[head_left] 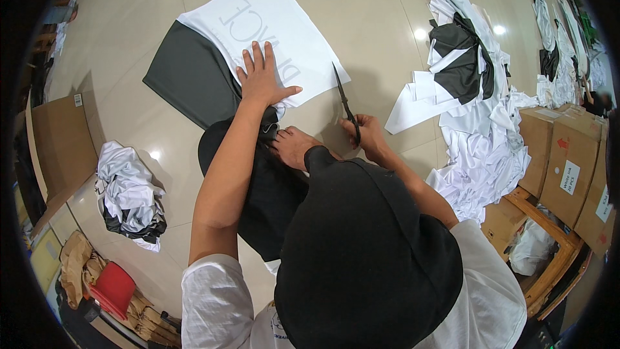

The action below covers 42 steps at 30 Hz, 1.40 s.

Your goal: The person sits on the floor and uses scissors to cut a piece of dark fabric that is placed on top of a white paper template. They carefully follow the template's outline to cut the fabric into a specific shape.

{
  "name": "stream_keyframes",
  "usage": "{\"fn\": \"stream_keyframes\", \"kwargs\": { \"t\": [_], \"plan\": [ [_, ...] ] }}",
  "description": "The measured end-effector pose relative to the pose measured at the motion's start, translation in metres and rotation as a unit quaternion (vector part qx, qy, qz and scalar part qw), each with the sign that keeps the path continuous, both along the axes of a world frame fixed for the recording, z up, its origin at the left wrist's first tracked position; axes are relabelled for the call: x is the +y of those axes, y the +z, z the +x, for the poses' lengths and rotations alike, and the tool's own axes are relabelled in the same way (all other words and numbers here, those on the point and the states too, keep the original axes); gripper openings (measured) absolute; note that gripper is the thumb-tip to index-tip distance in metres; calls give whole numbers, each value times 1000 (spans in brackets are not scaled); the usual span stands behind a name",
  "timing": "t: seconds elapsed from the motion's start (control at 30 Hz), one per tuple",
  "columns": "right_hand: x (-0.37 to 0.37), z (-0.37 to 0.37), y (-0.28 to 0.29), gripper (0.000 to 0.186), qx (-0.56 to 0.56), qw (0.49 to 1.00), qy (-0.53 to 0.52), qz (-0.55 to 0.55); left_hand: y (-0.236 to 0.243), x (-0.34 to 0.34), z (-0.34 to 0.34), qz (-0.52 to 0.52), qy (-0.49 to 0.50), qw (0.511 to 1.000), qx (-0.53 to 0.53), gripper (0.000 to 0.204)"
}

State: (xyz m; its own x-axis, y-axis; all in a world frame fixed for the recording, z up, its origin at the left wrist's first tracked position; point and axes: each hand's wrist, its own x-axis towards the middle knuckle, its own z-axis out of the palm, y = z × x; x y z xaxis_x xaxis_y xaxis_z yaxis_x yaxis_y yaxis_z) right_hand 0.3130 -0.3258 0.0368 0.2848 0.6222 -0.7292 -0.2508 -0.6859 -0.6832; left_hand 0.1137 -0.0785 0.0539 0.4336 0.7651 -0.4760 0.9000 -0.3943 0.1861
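Note:
A white fabric panel with grey lettering [274, 22] lies on the tiled floor, overlapping a dark grey panel [190, 74]. My left hand [261, 77] rests flat on the white panel near its lower edge, fingers spread. Black scissors [343, 100] are gripped in my right hand [367, 134], blades pointing away from me at the panel's right corner. My bare foot [294, 145] sits on black fabric [265, 194] between the two hands. A black cap hides much of my lap.
A pile of white and black fabric pieces [478, 103] spreads to the right, beside cardboard boxes [568, 161] on a wooden pallet. A crumpled white and black bundle [129, 194] lies left, near a flat cardboard sheet [61, 142] and a red object [113, 287].

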Motion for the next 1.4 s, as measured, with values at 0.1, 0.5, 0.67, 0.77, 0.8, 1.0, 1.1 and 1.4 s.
{"fn": "stream_keyframes", "kwargs": {
  "t": [0.1, 0.5, 0.67, 0.77, 0.8, 1.0, 1.1, 1.4],
  "plan": [
    [3, 1, 3, 40, 4, 1000, -4, -10, 0, 0, 0, 1, 0, 1000, 1, 157],
    [17, 1, 0, 36, 16, 1000, -16, -5, -6, 0, -3, 10, -2, 1000, -7, 158],
    [14, 2, -4, 36, 13, 1000, -14, -10, -9, 0, -4, 15, -3, 1000, -17, 158],
    [17, 2, -1, 36, 13, 1000, -16, -13, -8, 0, -5, 16, -1, 1000, -18, 157],
    [19, 2, 1, 35, 12, 1000, -17, -14, -8, 0, -4, 15, 0, 1000, -17, 156],
    [29, 3, 3, 36, 18, 1000, -16, -20, 2, -2, 0, -2, 9, 1000, 1, 153],
    [30, 2, 2, 36, 20, 1000, -17, -13, 0, -1, -1, 3, 9, 1000, -2, 152],
    [29, 0, 6, 35, 18, 1000, -14, -17, -7, -1, -4, 13, 0, 1000, 5, 154]
  ]
}}
